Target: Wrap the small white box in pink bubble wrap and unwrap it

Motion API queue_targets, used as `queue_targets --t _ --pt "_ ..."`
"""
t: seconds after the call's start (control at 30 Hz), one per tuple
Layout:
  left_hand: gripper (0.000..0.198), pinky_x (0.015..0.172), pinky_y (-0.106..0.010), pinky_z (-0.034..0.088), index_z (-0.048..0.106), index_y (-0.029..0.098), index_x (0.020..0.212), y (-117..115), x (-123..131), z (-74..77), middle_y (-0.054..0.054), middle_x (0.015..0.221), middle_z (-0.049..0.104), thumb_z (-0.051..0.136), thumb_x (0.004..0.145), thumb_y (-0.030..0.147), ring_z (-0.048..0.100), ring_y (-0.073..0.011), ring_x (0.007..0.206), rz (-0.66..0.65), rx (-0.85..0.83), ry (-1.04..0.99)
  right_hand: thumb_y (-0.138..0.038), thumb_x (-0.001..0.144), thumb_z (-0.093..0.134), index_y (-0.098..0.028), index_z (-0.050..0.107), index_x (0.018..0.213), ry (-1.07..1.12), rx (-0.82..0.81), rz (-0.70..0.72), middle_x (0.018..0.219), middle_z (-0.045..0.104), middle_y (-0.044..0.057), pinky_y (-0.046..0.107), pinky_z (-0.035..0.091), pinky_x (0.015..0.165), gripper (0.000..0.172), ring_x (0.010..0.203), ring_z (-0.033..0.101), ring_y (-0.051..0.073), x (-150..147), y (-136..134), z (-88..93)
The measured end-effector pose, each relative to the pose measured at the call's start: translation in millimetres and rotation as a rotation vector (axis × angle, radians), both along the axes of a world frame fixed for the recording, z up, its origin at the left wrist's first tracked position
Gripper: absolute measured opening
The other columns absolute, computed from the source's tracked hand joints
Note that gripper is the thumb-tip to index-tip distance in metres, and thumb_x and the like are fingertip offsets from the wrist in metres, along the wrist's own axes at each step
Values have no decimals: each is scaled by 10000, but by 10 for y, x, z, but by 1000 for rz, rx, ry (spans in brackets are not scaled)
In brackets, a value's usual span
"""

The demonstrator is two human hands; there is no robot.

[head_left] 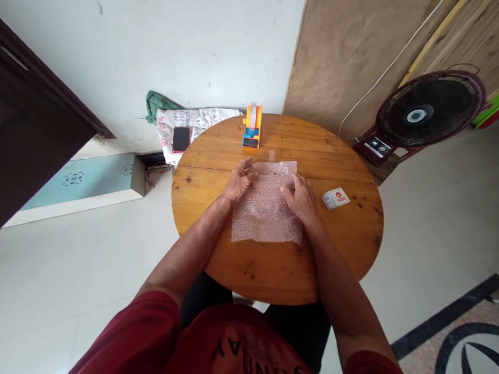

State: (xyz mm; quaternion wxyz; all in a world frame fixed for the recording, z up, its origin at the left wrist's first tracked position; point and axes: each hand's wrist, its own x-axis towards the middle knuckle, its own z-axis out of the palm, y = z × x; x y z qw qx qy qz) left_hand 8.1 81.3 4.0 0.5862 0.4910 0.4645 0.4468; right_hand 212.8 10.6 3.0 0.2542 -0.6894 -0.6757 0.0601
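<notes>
A sheet of clear bubble wrap (pixel 264 208) lies flat on a round wooden table (pixel 355 236). My left hand (pixel 239 182) rests open on the sheet's far left corner, fingers stretched out. At the sheet's right edge my right hand (pixel 301 197) presses down with fingers spread on the wrap. A small white and red packet (pixel 335 198) lies just right of my right hand. An orange and blue tape dispenser (pixel 253 128) stands at the far side of the table, with a short strip of tape (pixel 272 155) stuck to the table in front of it.
A dark phone (pixel 181 139) lies on a printed white sack (pixel 194 125) beside the table's far left edge. A black floor fan (pixel 427 109) stands to the right. A dark door (pixel 17 112) is at the left, a wooden panel (pixel 350 37) behind.
</notes>
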Motion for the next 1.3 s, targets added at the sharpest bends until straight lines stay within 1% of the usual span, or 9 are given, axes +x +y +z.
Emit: queue_targets --t 0.2,0.37,0.43,0.5,0.63,0.73,0.93,1.13,1.3 --pt "585 632 -216 523 558 138 1311 29 -22 67 -149 1343 596 651 735 175 679 -117 831 119 -157 -247 -373 906 498 -79 530 1423 -30 -37 4 1433 582 230 523 417 1116 596 1307 538 350 11 9 3" --pt "362 716 -241 542 642 151 1135 -63 2 114 -78 1156 684 633 780 223 659 -144 880 163 -8 -11 -362 891 509 -122 555 1406 -10 -13 9 1394 618 206 551 424 1100 569 1287 551 356 16 19 -16" --pt "306 848 -311 556 668 138 1094 -157 13 205 -80 1071 707 622 804 226 660 -172 918 62 126 155 -354 892 502 -109 551 1409 -15 -21 8 1408 609 214 549 423 1102 573 1293 548 358 13 17 -14" --pt "286 921 -379 551 690 142 1091 -281 30 335 -102 1098 709 605 845 262 667 -208 968 -142 268 340 -331 902 479 -79 539 1417 -24 -32 4 1433 588 226 540 422 1107 577 1311 535 359 9 11 -6" --pt "365 1097 -488 464 695 216 1211 -584 100 512 -115 1297 658 619 861 290 599 -304 1231 -530 620 725 -276 919 439 -90 533 1430 -21 -38 9 1439 589 209 533 418 1116 552 1319 528 352 3 -14 24" --pt "572 1174 -581 355 590 192 1383 -791 146 410 -171 1519 503 679 841 352 456 -387 1412 -626 738 929 -256 921 445 -102 542 1422 -25 -45 20 1429 596 206 545 416 1114 533 1312 526 356 4 -52 51" --pt "754 1248 -610 168 431 159 1539 -934 101 57 -215 1641 326 631 898 503 237 -413 1549 -657 810 971 -247 926 445 -87 583 1376 -58 -59 41 1425 600 205 501 402 1141 497 1319 528 340 2 -160 106" --pt "748 1257 -595 159 482 179 1506 -873 56 61 -202 1650 316 675 854 491 240 -396 1553 -688 838 937 -263 951 427 -138 688 1201 -41 8 81 1332 661 182 467 457 1086 383 1260 589 321 -76 -228 176" --pt "753 1261 -590 155 489 192 1504 -862 37 95 -182 1651 327 693 837 473 247 -397 1550 -720 823 929 -268 928 473 -135 647 1290 -77 -27 61 1357 645 183 506 460 1069 423 1250 584 347 -62 -207 160"
